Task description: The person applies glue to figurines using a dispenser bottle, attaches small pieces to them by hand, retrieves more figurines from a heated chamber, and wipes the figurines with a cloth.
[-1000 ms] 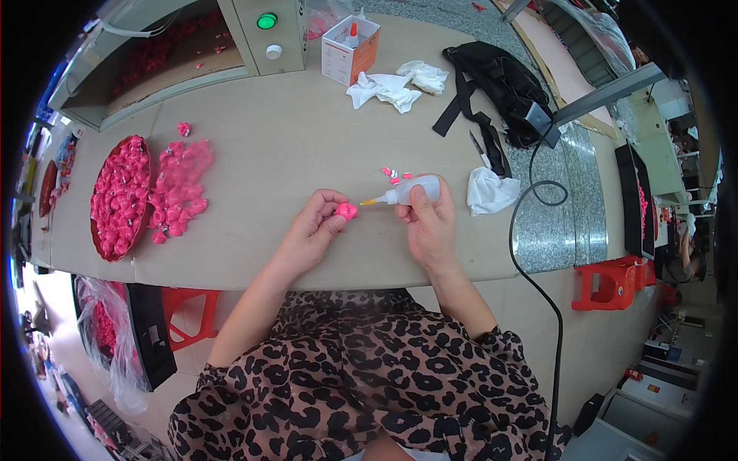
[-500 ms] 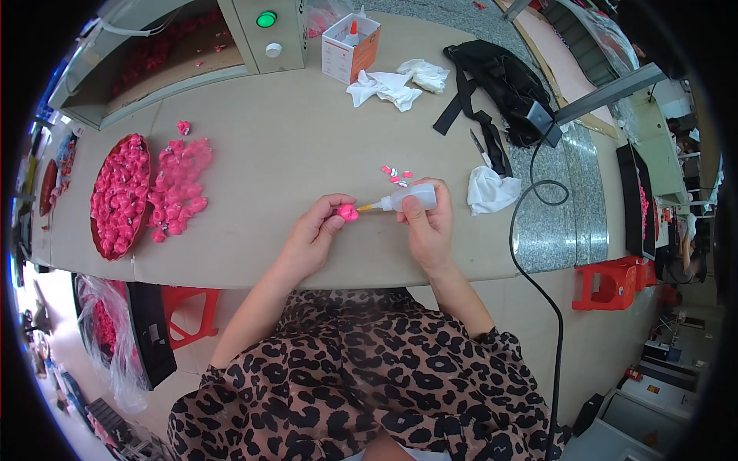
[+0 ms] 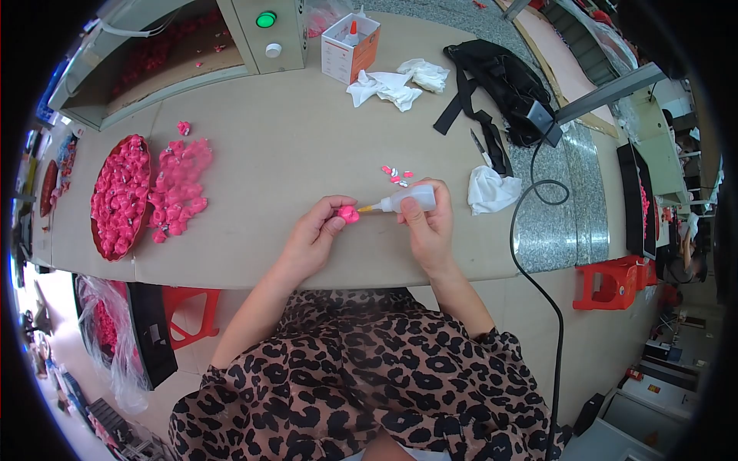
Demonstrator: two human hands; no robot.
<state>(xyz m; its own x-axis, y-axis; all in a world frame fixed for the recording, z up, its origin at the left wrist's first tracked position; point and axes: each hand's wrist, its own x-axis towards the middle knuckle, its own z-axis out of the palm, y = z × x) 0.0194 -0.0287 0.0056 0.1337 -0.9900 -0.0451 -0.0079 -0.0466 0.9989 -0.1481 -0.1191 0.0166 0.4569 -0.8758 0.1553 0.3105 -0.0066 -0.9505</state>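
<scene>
Over a beige bench point(image 3: 254, 169), a small pink piece point(image 3: 349, 213) is pinched in the left hand point(image 3: 314, 234), meeting the yellow tip of a squeeze bottle point(image 3: 409, 199) gripped by the right hand point(image 3: 430, 229); tiny pieces point(image 3: 396, 176) lie beyond.

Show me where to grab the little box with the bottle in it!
Best squeeze the flat outside walls of the box, reaching down from above. It stands upright, the red-topped bottle pokes out, and crumpled white tissues lie by its near side.
</scene>
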